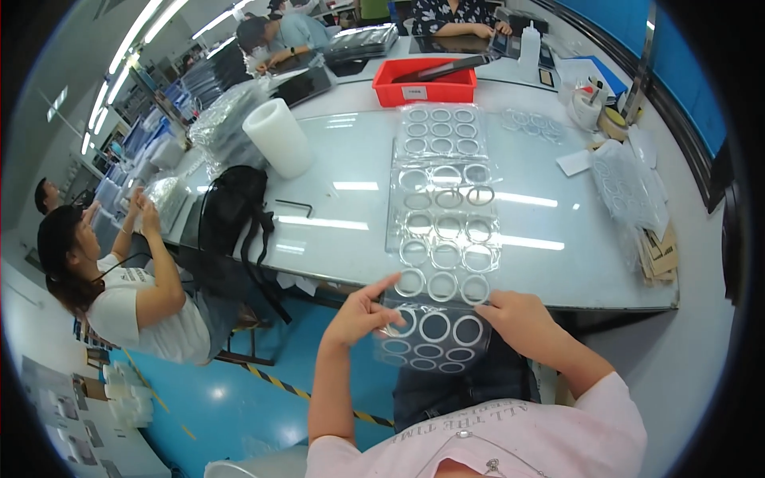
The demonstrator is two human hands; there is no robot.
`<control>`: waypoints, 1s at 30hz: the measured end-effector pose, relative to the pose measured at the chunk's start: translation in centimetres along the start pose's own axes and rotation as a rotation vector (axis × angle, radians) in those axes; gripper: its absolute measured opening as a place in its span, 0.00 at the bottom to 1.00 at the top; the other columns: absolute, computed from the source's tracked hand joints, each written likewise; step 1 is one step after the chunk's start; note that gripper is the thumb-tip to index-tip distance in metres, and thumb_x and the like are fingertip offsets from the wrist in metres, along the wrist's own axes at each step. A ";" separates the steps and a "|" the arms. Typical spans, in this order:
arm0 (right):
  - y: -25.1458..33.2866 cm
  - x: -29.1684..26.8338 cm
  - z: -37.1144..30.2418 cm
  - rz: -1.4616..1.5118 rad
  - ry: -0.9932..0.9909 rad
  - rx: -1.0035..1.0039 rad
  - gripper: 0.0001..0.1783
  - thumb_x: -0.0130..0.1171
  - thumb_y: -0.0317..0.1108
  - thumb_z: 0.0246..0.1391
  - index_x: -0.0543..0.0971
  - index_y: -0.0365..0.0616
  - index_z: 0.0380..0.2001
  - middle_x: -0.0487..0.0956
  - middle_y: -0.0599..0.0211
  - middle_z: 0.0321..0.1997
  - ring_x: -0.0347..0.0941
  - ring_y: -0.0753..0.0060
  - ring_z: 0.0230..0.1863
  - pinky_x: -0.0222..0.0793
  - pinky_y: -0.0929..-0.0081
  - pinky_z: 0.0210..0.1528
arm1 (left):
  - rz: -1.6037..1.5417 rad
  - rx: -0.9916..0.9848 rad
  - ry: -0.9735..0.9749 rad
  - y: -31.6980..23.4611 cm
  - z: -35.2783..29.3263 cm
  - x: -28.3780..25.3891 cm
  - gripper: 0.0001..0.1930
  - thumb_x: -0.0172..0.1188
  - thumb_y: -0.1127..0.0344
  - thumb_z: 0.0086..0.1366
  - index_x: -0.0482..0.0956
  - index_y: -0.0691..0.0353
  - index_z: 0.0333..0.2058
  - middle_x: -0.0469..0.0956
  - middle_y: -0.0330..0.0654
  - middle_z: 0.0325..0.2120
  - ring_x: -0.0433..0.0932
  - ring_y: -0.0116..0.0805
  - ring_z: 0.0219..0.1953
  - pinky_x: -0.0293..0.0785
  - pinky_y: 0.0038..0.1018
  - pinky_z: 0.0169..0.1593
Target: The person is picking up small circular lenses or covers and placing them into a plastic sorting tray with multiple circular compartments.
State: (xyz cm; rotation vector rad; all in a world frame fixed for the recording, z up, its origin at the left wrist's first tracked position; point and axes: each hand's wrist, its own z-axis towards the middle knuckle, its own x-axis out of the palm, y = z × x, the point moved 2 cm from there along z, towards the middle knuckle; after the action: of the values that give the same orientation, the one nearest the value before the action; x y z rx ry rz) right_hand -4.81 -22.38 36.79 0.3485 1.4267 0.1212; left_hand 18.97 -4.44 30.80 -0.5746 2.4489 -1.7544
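A long clear plastic sheet of pale rings [444, 253] runs down the table toward me. Its near end hangs over the front edge, above my lap. At its left border, my left hand [362, 316] has the index finger stretched along the sheet and the other fingers bent at the plastic. My right hand [522, 320] pinches the right border near the table edge; its fingertips are partly hidden. Another clear sheet of rings [441, 131] lies flat at the far end, in line with the long one.
A red bin [425, 84] with a dark tool stands at the back. White roll [277, 138], hex key [295, 206] and black bag [231, 211] are on the left; bagged rings [629, 185], tape [612, 123] and white bottle [529, 46] on the right. A co-worker [135, 291] sits left.
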 end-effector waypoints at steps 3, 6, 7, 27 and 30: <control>-1.3 -1.7 -2.1 -0.166 0.222 0.119 0.09 0.57 0.27 0.48 0.79 0.45 0.35 0.74 0.60 0.29 0.74 0.55 0.33 0.71 0.62 0.33 | 0.039 0.017 0.005 0.0 -0.1 -0.3 0.39 0.65 0.74 0.57 0.60 0.55 0.66 0.84 0.38 0.28 0.74 0.12 0.22 0.69 0.11 0.26; -2.7 -3.6 -3.3 -0.106 0.198 0.066 0.06 0.54 0.27 0.50 0.78 0.43 0.33 0.75 0.58 0.29 0.75 0.54 0.33 0.71 0.64 0.33 | 0.046 0.020 0.036 -0.2 -0.4 -0.7 0.39 0.64 0.75 0.57 0.59 0.58 0.66 0.84 0.39 0.28 0.72 0.13 0.22 0.70 0.13 0.28; -3.2 -3.2 -3.3 -0.106 0.192 0.063 0.06 0.54 0.27 0.50 0.78 0.43 0.33 0.75 0.58 0.29 0.75 0.54 0.33 0.71 0.64 0.33 | 0.060 0.030 0.060 -0.1 -0.6 -0.8 0.39 0.64 0.76 0.57 0.59 0.59 0.66 0.84 0.39 0.28 0.72 0.13 0.22 0.70 0.13 0.28; -7.4 -2.5 -5.7 0.604 -0.484 0.169 0.04 0.59 0.26 0.56 0.79 0.38 0.35 0.81 0.64 0.26 0.79 0.74 0.27 0.72 0.77 0.30 | -0.041 0.462 -0.357 -2.4 4.1 6.4 0.12 0.59 0.70 0.65 0.76 0.69 0.45 0.82 0.46 0.27 0.79 0.28 0.24 0.74 0.19 0.27; -10.9 -4.9 -8.0 0.555 -0.723 0.340 0.06 0.56 0.26 0.59 0.78 0.39 0.39 0.79 0.68 0.26 0.76 0.78 0.27 0.71 0.78 0.32 | 0.105 0.540 -0.355 -2.5 4.6 6.6 0.10 0.58 0.70 0.66 0.76 0.69 0.43 0.82 0.45 0.26 0.79 0.28 0.24 0.74 0.20 0.28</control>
State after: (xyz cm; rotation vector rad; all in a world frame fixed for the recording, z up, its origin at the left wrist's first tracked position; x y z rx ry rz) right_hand -14.74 -32.79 37.20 0.9604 0.6012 0.1796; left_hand 14.73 -11.49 32.60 -0.6136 1.6492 -1.9521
